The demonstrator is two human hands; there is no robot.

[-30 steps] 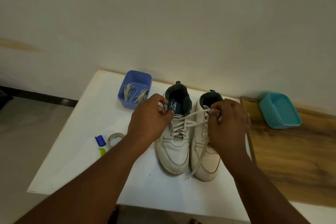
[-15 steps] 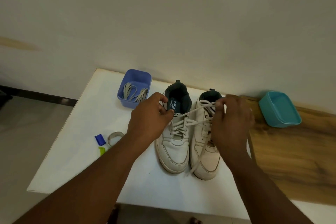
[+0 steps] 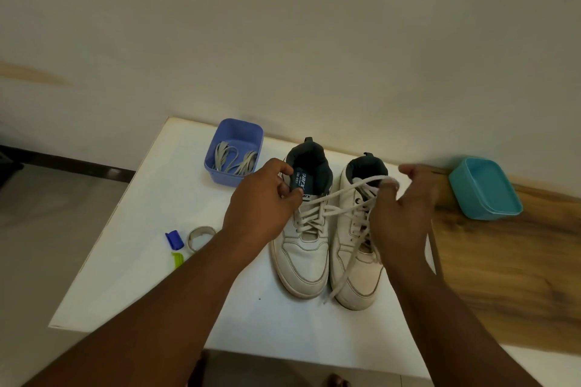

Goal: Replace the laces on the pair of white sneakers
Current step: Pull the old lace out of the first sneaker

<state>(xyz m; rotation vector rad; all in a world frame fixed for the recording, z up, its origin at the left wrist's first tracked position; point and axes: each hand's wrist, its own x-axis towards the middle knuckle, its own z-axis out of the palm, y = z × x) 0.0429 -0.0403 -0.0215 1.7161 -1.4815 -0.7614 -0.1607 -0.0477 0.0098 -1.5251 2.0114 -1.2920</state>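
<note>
Two white sneakers stand side by side on the white table (image 3: 125,248), toes toward me. My left hand (image 3: 261,201) grips the tongue and collar of the left sneaker (image 3: 306,258). My right hand (image 3: 402,214) is above the right sneaker (image 3: 355,280) and pinches a white lace (image 3: 339,193) that runs taut from the left sneaker's upper eyelets. Another lace end (image 3: 342,273) trails down over the right sneaker's toe.
A purple tub (image 3: 217,177) with grey laces (image 3: 234,160) stands at the back left. A teal tub (image 3: 481,207) sits on the wooden surface (image 3: 503,276) to the right. A blue clip (image 3: 174,239), a tape ring (image 3: 200,237) and a green item (image 3: 176,259) lie left.
My right hand has moved up and to the right, drawing the lace out longer across the right sneaker. My left hand has stayed on the left sneaker's tongue.
</note>
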